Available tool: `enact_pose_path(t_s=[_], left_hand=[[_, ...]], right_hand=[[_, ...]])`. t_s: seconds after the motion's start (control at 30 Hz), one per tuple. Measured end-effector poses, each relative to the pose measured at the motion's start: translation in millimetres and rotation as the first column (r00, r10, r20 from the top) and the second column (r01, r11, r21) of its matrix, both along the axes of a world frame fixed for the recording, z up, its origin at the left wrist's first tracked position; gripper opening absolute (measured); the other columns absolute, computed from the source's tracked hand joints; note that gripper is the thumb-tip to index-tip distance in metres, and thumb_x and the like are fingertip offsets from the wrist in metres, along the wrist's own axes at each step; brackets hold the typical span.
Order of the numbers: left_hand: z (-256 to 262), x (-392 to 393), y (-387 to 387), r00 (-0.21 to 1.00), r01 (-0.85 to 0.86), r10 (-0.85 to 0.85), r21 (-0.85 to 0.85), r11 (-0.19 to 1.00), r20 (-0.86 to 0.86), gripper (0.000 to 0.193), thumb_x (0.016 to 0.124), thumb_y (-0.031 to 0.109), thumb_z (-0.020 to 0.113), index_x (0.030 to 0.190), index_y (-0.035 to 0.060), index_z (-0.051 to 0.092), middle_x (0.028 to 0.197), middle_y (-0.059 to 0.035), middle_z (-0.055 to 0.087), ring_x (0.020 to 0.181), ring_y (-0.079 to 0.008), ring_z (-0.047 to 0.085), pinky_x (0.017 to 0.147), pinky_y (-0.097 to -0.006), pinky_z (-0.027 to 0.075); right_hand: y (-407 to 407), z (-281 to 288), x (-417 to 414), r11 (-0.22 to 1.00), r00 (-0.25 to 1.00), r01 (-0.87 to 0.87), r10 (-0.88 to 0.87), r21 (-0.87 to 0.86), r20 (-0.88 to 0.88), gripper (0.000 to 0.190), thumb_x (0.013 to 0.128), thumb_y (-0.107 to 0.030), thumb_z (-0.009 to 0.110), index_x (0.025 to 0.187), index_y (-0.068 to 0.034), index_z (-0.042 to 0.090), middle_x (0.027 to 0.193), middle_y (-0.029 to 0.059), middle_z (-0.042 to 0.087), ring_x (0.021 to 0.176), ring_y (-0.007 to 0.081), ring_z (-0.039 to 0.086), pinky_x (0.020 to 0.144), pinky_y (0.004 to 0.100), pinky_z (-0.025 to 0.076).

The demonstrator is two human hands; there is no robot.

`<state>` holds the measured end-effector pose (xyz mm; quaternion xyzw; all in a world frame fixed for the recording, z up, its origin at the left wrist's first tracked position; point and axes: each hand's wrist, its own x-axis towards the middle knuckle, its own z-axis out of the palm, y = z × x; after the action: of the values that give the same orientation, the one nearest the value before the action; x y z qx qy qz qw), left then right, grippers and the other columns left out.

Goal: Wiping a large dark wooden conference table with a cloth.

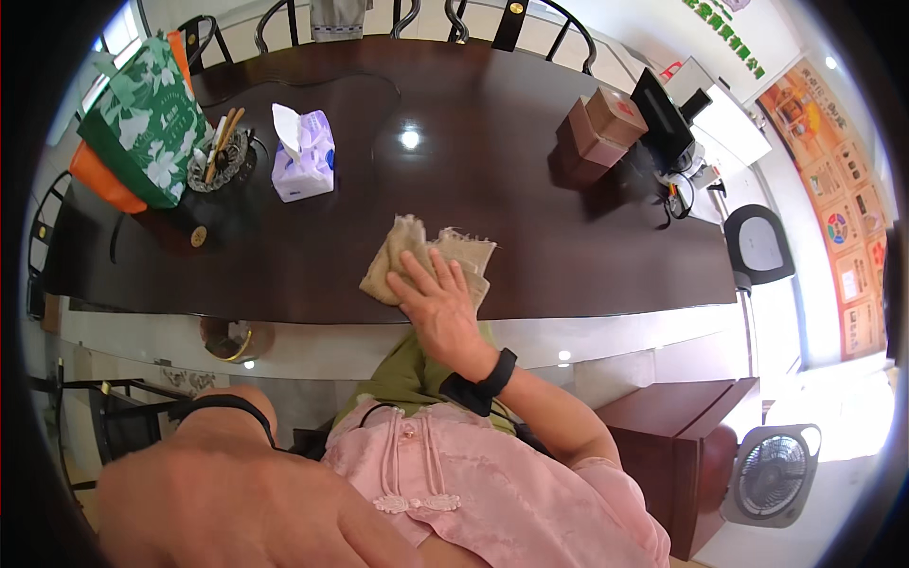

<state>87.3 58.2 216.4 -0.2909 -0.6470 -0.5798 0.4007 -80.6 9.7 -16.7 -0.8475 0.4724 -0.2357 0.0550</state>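
Observation:
My right hand (442,312) lies flat on a folded beige cloth (461,248) with frayed edges, near the front edge of the dark wooden table (525,263). Its fingers are spread over the cloth, pressing it to the tabletop. My left hand (227,504) is raised very close to the camera at the lower left, back of the hand towards me and blurred. Its fingertips are out of sight, so whether it holds something cannot be told. Beyond the cloth, to the left, stands a purple tissue pack (305,160) with one white tissue sticking out.
A green floral bag (153,128) and a glass ashtray (213,170) holding sticks stand at the left. Stacked boxes (603,128) and a monitor (662,121) are at the right. Chairs line the far side. A wooden cabinet (667,454) and box fan (773,476) stand lower right.

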Motion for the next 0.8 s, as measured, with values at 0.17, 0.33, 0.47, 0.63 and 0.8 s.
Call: enact_pose_path(t_s=[0.17, 0.33, 0.47, 0.63, 0.8], left_hand=[[-43, -2, -19, 0.843, -0.314, 0.335, -0.12, 0.942, 0.421, 0.019, 0.078, 0.018, 0.06, 0.082, -0.0011, 0.059, 0.085, -0.0172, 0.059, 0.074, -0.0322, 0.059, 0.058, -0.039, 0.047], [-157, 4, -49, -0.091, -0.772, 0.876, -0.589, 0.239, 0.473, 0.022, 0.082, 0.015, 0.059, 0.097, -0.0021, 0.059, 0.111, -0.0174, 0.057, 0.103, -0.0366, 0.055, 0.085, -0.0428, 0.046], [-213, 22, -54, -0.426, -0.572, 0.88, -0.816, -0.083, 0.209, 0.035, 0.085, 0.022, 0.059, 0.109, -0.0035, 0.056, 0.126, -0.0201, 0.048, 0.122, -0.0405, 0.04, 0.101, -0.0511, 0.03], [-220, 18, -46, -0.456, -0.482, 0.875, -0.872, -0.089, 0.163, 0.043, 0.081, 0.026, 0.061, 0.112, -0.0043, 0.055, 0.128, -0.0242, 0.044, 0.126, -0.044, 0.035, 0.103, -0.0556, 0.027], [-222, 24, -41, -0.488, -0.459, 0.853, -0.886, -0.072, 0.184, 0.045, 0.082, 0.027, 0.058, 0.113, -0.0042, 0.053, 0.131, -0.0256, 0.041, 0.126, -0.0473, 0.033, 0.102, -0.0586, 0.025]], right_hand=[[-5, 10, -42, 0.995, 0.992, -0.097, 0.1, 0.038, -0.083, 0.047, 0.078, -0.006, 0.051, 0.125, -0.011, 0.053, 0.14, 0.0119, 0.038, 0.128, 0.0392, 0.035, 0.106, 0.0505, 0.025], [-26, 8, -144, 0.961, 0.937, 0.271, -0.276, -0.056, -0.212, 0.045, 0.079, -0.003, 0.049, 0.123, -0.012, 0.053, 0.137, 0.0105, 0.041, 0.121, 0.0398, 0.041, 0.101, 0.0489, 0.032], [-29, 7, -243, 0.806, 0.805, 0.591, -0.586, 0.036, -0.094, 0.044, 0.085, -0.006, 0.051, 0.13, -0.009, 0.048, 0.143, 0.0135, 0.034, 0.125, 0.0438, 0.034, 0.103, 0.0523, 0.028], [-45, 9, -210, 0.726, 0.757, 0.652, -0.639, 0.22, -0.136, 0.048, 0.087, -0.008, 0.05, 0.135, -0.008, 0.041, 0.147, 0.0151, 0.026, 0.132, 0.0444, 0.023, 0.109, 0.0495, 0.018], [-115, 3, -169, 0.812, 0.841, 0.541, -0.513, 0.219, -0.174, 0.052, 0.086, -0.011, 0.051, 0.136, -0.008, 0.037, 0.147, 0.0167, 0.022, 0.132, 0.0484, 0.02, 0.108, 0.0537, 0.018]])
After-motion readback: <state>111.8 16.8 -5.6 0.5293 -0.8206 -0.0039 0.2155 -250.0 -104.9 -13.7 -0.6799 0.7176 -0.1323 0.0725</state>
